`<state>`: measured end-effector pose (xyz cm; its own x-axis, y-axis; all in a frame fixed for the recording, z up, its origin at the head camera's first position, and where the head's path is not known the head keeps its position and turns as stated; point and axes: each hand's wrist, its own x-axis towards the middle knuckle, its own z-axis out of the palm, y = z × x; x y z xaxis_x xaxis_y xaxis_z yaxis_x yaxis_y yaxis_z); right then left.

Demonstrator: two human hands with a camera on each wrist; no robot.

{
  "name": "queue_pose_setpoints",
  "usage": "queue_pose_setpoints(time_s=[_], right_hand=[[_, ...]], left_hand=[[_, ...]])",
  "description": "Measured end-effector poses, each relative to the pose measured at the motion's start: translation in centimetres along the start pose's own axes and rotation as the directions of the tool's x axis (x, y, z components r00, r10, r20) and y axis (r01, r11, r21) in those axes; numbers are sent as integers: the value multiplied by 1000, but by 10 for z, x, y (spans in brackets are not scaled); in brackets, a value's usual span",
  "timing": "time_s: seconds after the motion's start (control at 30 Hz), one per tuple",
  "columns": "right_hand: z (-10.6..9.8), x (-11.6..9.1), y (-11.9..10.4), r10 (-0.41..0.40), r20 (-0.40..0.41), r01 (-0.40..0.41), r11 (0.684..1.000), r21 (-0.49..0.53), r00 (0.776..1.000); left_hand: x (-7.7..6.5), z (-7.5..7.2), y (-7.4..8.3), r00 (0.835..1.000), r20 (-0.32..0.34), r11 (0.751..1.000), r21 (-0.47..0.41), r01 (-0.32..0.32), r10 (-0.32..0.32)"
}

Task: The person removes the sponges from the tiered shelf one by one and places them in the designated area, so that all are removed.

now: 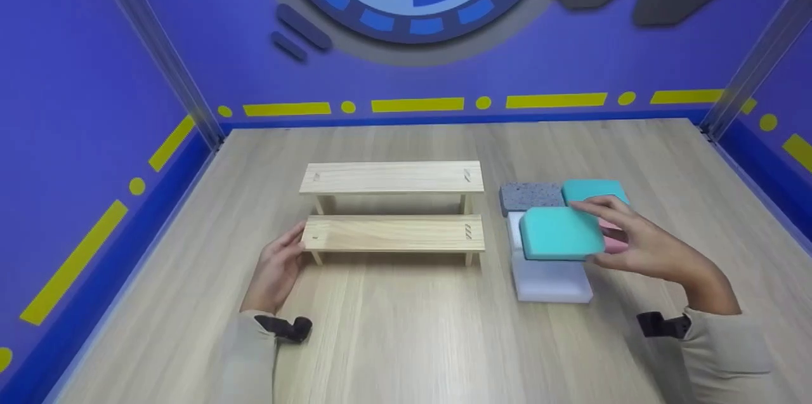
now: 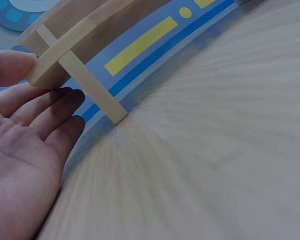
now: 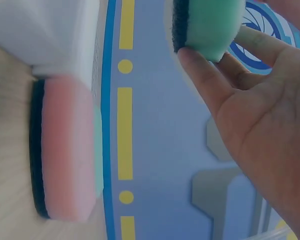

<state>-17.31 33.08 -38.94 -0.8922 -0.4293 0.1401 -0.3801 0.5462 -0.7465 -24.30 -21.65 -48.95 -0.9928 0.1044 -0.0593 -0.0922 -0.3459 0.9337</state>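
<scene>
Between thumb and fingers my right hand point(image 1: 641, 240) pinches a teal sponge point(image 1: 562, 234) with a dark scouring layer beneath, seen in the right wrist view. It is held above the other sponges, apart from the table. At the near wooden shelf point(image 1: 393, 233), my left hand point(image 1: 277, 267) grips the left end of the top board, thumb above and fingers below. Behind it stands a second wooden shelf point(image 1: 391, 177) of like shape. Under and around the held sponge lie a white sponge point(image 1: 552, 278), a grey speckled sponge point(image 1: 531, 196), a pink sponge point(image 3: 67, 150) and another teal sponge point(image 1: 593, 189).
The light wood table point(image 1: 406, 340) carries everything. Blue panels with yellow marks point(image 1: 419, 104) close off the back and both sides. Dark wrist cameras sit on both sleeves.
</scene>
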Motion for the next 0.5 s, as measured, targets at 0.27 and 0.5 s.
queue_pose_setpoints(time_s=[0.27, 0.5], right_hand=[[-10, -11, 9, 5, -15, -6, 1000, -6, 1000], [-17, -21, 16, 0, -4, 0, 1000, -25, 1000]], left_hand=[[0, 0, 0, 1000, -17, 1000, -22, 14, -14], [0, 0, 0, 1000, -16, 999, -30, 15, -15]])
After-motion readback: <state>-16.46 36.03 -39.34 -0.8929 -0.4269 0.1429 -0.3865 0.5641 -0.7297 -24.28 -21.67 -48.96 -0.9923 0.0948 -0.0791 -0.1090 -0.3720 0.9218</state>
